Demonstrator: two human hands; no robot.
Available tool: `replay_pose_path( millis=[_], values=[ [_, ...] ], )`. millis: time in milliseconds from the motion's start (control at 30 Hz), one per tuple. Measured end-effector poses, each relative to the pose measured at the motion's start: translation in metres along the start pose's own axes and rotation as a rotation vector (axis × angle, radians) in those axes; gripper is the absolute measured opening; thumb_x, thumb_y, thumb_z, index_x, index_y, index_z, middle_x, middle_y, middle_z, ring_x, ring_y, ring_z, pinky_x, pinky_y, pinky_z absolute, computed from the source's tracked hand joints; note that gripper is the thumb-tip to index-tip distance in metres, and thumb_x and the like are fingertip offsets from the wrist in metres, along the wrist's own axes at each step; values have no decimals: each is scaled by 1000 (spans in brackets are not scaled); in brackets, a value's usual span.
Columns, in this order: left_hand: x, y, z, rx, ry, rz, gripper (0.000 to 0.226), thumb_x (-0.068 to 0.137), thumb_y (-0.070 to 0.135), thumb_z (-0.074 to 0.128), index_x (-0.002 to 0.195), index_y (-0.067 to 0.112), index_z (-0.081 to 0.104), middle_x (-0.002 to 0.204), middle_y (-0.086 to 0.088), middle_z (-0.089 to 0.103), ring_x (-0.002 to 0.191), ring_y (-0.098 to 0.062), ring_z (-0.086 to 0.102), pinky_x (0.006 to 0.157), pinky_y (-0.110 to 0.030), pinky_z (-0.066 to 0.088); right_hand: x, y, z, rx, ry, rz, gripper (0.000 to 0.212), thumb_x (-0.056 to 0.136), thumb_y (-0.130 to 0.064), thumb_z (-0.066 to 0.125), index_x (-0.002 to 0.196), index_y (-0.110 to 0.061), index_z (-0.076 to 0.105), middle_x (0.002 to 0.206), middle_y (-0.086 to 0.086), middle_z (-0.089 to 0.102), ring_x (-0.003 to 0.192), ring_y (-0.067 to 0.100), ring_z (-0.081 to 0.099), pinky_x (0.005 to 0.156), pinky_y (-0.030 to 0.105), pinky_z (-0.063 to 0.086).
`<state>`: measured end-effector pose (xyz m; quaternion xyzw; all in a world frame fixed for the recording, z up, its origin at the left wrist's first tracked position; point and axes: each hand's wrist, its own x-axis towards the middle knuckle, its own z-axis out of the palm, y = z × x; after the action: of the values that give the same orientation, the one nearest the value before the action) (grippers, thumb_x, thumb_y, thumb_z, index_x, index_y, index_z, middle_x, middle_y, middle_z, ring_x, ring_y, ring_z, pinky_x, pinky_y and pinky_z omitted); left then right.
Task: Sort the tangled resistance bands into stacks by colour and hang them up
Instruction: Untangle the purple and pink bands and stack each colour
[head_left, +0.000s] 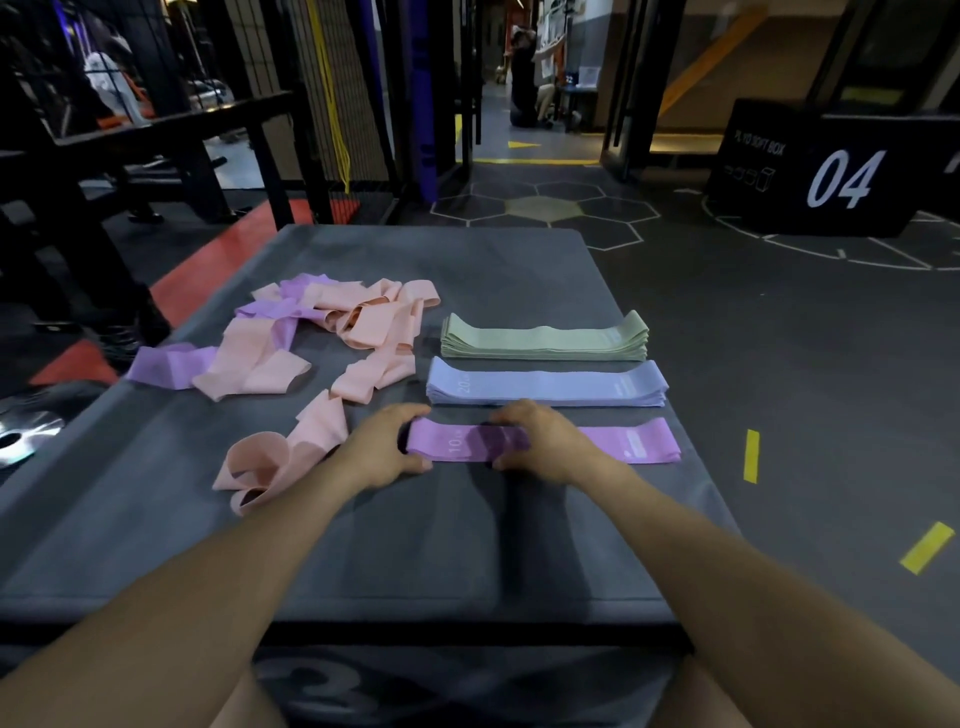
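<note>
Both hands are working at the purple stack (631, 446), which is lying flat near the right edge of the table (467, 545), closest to the person of three sorted stacks. The left hand (382, 451) is curling its grip round the stack's left end, thumb on the near side, fingers over the far side. The right hand (540, 441) is covering the stack's middle, fingers bent over it w/ thumb at the near edge; how firmly it is pinching is hard to tell, since the hand is hiding the band under it. Printing on the purple top band is reading "10", the rest too small to make out.

Just beyond, the blue stack (550, 387) and then the green stack (545, 340) are lying parallel, each apart from the next by a thin strip of table. The unsorted tangle (332, 322) of pink and purple bands is spreading over the left half, one purple band (166, 364) sitting at the left edge. A loose pink band (283, 457) is touching the left wrist (its underside is hidden).

Open table is lying between the forearms toward the near edge, and along the far edge. The near corners are cut off by the arms.
</note>
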<state>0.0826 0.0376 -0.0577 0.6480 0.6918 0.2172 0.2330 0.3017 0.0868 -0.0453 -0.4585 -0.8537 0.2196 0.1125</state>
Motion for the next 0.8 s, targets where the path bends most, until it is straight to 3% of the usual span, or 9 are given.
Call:
replay_pose_path(
  millis=[233, 433, 533, 667, 800],
  values=[
    [2, -6, 2, -48, 25, 7, 64, 74, 10, 77, 132, 14, 50, 136, -4, 49, 123, -17, 48, 102, -20, 31, 6, -1, 6, -18, -13, 9, 51, 80, -24, 72, 127, -16, 55, 125, 6, 56, 114, 23, 51, 92, 23, 36],
    [1, -4, -6, -101, 33, 12, 64, 74, 10, 77, 132, 14, 49, 138, -3, 48, 125, -17, 47, 107, -27, 34, 10, -15, -2, 10, 22, -14, 43, 81, -19, 71, 122, -14, 61, 124, 7, 58, 112, 24, 55, 93, 24, 40],
    [2, 2, -25, -113, 116, 46, 53, 79, 10, 72, 128, 13, 53, 135, -4, 51, 123, -18, 49, 103, -26, 37, 25, -34, -9, 28, 75, -23, 41, 84, -21, 69, 123, -12, 60, 124, 5, 58, 112, 21, 55, 88, 19, 37],
    [5, -7, -62, -119, 273, 9, 40, 80, 8, 70, 119, 11, 59, 122, -3, 58, 103, -16, 56, 92, -25, 42, 51, -69, -11, 81, 119, -57, 32, 87, -16, 64, 117, -7, 61, 115, 6, 63, 103, 20, 57, 81, 21, 38],
    [7, -36, -98, -25, 362, -42, 38, 81, 9, 66, 119, 10, 59, 122, -5, 59, 108, -20, 58, 91, -25, 42, 90, -106, 2, 91, 124, -75, 31, 86, -14, 64, 116, -7, 62, 114, 8, 64, 101, 22, 59, 84, 23, 41]
  ],
)
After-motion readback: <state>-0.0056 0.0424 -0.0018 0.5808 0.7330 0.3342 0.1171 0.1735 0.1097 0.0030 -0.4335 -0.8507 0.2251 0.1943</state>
